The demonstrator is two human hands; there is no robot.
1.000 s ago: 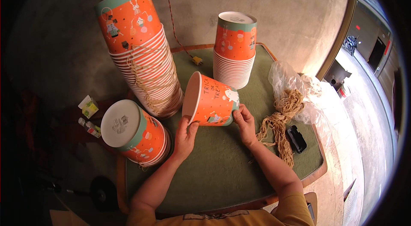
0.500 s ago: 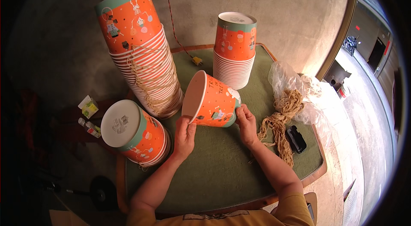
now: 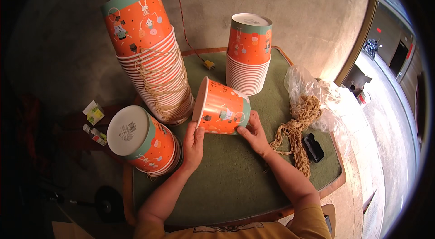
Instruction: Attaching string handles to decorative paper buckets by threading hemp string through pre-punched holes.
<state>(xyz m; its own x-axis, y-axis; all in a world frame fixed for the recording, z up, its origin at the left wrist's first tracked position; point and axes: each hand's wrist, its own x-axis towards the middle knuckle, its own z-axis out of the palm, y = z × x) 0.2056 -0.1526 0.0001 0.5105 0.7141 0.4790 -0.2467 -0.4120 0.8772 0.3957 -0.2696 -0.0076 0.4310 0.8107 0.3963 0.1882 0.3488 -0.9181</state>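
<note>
Over the green tabletop I hold an orange paper bucket on its side, its white rim to the left and its green base band to the right. My left hand grips the rim from below, the thumb on the printed wall. At the base end my right hand is closed round the green band, thumb in front, with some fingers hidden behind. Beyond the bucket stands an upside-down stack of matching buckets. To the left rises a taller stack tied with twine, and nearer is a shorter stack, also upside down.
A bundle of tan twine lies on the table's right, beside a black plastic tray and a clear plastic bag. A yellow plug on a twisted cord rests near the wall. A small bottle stands far left.
The bucket has turned about its length in my hands, so its print has shifted round. My right hand has moved slightly left and its thumb now lies in front of the base band.
</note>
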